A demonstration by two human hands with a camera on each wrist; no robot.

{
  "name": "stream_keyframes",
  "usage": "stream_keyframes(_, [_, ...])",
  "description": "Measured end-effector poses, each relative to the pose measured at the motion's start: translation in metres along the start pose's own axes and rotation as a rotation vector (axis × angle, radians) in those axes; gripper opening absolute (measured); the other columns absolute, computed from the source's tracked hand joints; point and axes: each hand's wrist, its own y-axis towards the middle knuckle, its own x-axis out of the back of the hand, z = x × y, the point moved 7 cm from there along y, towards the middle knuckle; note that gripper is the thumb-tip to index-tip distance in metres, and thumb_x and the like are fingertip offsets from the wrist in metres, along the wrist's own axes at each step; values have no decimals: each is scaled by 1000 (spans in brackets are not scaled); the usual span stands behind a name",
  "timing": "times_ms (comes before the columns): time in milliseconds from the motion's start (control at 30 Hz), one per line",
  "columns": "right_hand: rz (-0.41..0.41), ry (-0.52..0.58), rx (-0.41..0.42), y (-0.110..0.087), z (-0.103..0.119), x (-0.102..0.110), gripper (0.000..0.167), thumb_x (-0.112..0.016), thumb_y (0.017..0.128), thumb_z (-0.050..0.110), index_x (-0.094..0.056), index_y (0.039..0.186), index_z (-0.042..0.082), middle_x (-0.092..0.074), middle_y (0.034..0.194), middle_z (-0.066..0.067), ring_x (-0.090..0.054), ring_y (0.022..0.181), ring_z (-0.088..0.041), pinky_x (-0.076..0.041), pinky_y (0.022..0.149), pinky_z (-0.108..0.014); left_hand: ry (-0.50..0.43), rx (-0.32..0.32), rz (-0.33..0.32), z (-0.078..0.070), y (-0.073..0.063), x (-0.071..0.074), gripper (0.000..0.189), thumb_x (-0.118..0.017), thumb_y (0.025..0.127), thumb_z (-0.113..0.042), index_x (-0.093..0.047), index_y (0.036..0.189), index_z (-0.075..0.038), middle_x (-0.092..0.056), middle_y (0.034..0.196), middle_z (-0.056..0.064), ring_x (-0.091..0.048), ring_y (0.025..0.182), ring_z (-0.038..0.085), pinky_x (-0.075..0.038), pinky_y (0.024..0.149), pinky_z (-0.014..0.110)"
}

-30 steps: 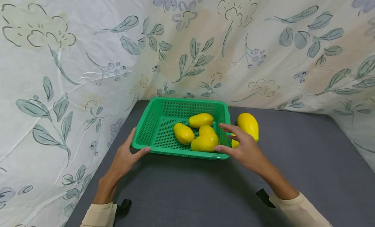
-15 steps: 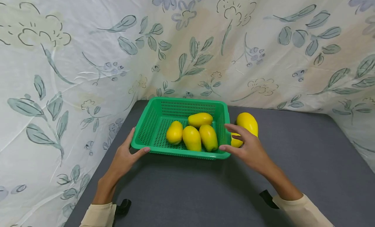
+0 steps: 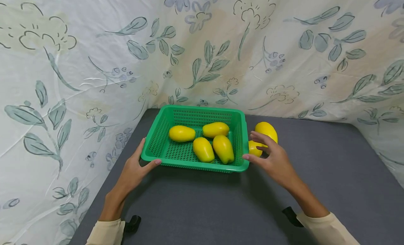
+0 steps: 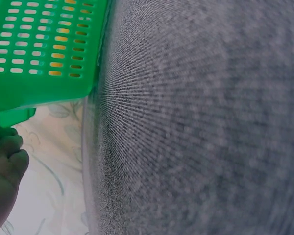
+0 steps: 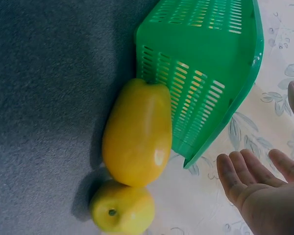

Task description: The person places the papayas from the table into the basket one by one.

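A green perforated plastic basket [image 3: 170, 161] sits on the table with several yellow mangoes inside, among them one at the left [image 3: 182, 133] and one near the front [image 3: 203, 150]. My left hand [image 3: 134, 173] holds the basket's front left corner, thumb on the front rim and fingers along the left side. In the left wrist view its fingertips [image 4: 11, 147] are up by the green rim. Beside the basket's right end my right hand [image 3: 274, 163] hovers with fingers spread, holding nothing. Two more mangoes lie outside there, a nearer one [image 5: 137, 134] against the basket wall and another [image 5: 122, 208] behind it.
Dark grey cloth covers the table [image 3: 202, 206]. A floral curtain [image 3: 221, 55] hangs along the back and the left side, close behind the basket. Black straps [image 3: 132, 224] show at both wrists.
The mangoes inside have shifted; one has rolled left from the group and the others lie apart. My right hand has moved right, away from the basket's inside. The left hand stays put.
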Motion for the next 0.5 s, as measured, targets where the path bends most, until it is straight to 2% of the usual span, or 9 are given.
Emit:
stream_keyframes(67, [-22, -13, -5, 0, -3, 3, 78, -88, 91, 25, -50, 157, 11, -58, 152, -14, -58, 137, -35, -54, 106, -51, 0, -2, -2, 0, 0, 0, 105, -76, 99, -42, -2, 172, -28, -17, 177, 14, -23, 160, 44, -26, 120, 73])
stream_keyframes(167, [-51, -12, -13, -1, -6, 7, 76, -87, 92, 23, -50, 156, 8, -58, 151, -16, -59, 135, -37, -56, 102, -25, -1, -5, -6, 0, 0, -1, 105, -76, 99, -42, -2, 172, -28, -18, 177, 14, -23, 160, 44, -26, 120, 72])
stream_keyframes(267, [-70, -10, -17, -2, -9, 11, 76, -87, 92, 21, -50, 156, 6, -57, 152, -17, -59, 135, -39, -47, 95, -5, -1, -6, -7, 0, -1, -1, 105, -77, 99, -42, -2, 172, -28, -19, 177, 14, -23, 160, 44, -26, 120, 72])
stream_keyframes(333, [-77, -15, -25, -2, -11, 13, 76, -86, 93, 22, -48, 157, 6, -55, 154, -17, -58, 136, -39, -52, 98, -13, -1, -5, -8, 0, -1, -1, 105, -77, 99, -42, -3, 172, -28, -19, 177, 14, -24, 160, 44, -26, 120, 72])
stream_keyframes(433, [-94, -32, -41, -1, -15, 16, 77, -85, 94, 25, -47, 157, 6, -54, 156, -16, -56, 138, -39, -56, 105, -39, -6, -3, -7, 1, -1, -1, 106, -77, 99, -42, -3, 172, -28, -19, 176, 14, -24, 160, 44, -27, 120, 72])
stream_keyframes(500, [-112, -40, -50, 0, -18, 18, 78, -85, 94, 26, -46, 158, 4, -53, 157, -16, -54, 140, -39, -52, 107, -57, -8, -2, -7, 1, 0, -1, 105, -77, 99, -42, -3, 172, -29, -19, 176, 14, -24, 160, 43, -27, 120, 72])
